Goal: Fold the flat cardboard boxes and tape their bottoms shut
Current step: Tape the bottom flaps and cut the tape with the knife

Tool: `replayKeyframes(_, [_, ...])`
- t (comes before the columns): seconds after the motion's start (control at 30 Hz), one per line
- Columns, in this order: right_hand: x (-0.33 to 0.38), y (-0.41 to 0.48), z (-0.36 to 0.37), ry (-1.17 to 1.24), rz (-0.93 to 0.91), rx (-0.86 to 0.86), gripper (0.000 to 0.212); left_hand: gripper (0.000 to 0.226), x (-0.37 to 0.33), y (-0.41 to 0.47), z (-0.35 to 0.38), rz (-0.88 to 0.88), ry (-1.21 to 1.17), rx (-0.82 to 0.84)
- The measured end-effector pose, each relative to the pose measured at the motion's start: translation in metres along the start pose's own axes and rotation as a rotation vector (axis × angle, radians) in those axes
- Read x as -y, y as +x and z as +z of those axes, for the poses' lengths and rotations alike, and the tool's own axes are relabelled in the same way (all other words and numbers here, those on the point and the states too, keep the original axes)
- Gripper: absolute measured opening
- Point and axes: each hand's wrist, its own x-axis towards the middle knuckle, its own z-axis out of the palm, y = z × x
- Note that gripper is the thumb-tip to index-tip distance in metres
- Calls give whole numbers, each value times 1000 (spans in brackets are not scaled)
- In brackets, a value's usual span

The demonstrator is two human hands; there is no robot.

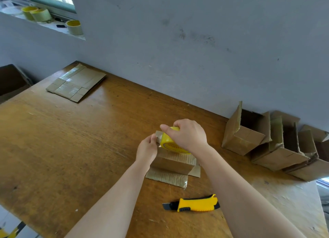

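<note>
Head view, tape roll [167,139], red print [175,146] illegible

Right grip [187,134] covers most of the tape roll [168,140], its print too small to read; left grip [147,148] and roll hide the box [170,164] top; knife [195,204] tail behind the forearm; folded boxes [277,157] cut by right edge

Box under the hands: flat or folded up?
Folded up. The box stands, side wall upright, flaps splayed on the table; right hand holds the tape roll on top, left hand pinches its end.
</note>
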Motion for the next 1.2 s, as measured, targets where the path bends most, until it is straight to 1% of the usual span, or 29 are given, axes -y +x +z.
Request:
replayKeyframes(0.1, [-9, 2, -4, 95, 5, 49, 55, 41, -3, 6, 3, -31, -29, 45])
replayKeyframes(0.17, [-20, 3, -5, 296, 66, 111, 46, 42, 0, 10, 4, -15, -62, 68])
replayKeyframes(0.23, [-32, 1, -7, 589, 160, 167, 48, 41, 6, 12, 5, 18, -99, 86])
replayKeyframes(0.27, [-37, 0, -7, 679, 178, 180, 50, 41, 8, 12, 5, 31, -106, 90])
replayKeyframes(0.3, [-41, -1, -7, 705, 170, 185, 51, 41, 9, 13, 5, 45, -101, 93])
replayKeyframes(0.4, [-42, -4, -4, 601, 112, 148, 57, 39, 11, 13, 6, 80, -40, 74])
replayKeyframes(0.5, [-50, -6, -9, 481, 143, 64, 63, 37, 13, 12, 7, 102, 59, 36])
replayKeyframes(0.57, [-59, -10, -19, 374, 171, 37, 62, 43, 13, 13, 9, 112, 118, 17])
replayKeyframes(0.67, [-65, -17, -28, 233, 171, 38, 54, 48, 12, 13, 12, 110, 170, -1])
replayKeyframes(0.77, [-67, -20, -30, 124, 178, 17, 58, 49, 12, 12, 14, 107, 208, -16])
replayKeyframes(0.87, [-75, -22, -34, 52, 188, -12, 61, 47, 12, 11, 16, 99, 269, -75])
replayKeyframes(1.0, [-77, -23, -36, -34, 193, 26, 60, 47, 10, 10, 19, 105, 305, -99])
replayKeyframes(1.1, [-82, -23, -36, -119, 228, 66, 53, 48, 10, 10, 19, 111, 318, -104])
replayKeyframes(1.2, [-95, -28, -27, -219, 266, 89, 53, 49, 12, 10, 19, 133, 340, -93])
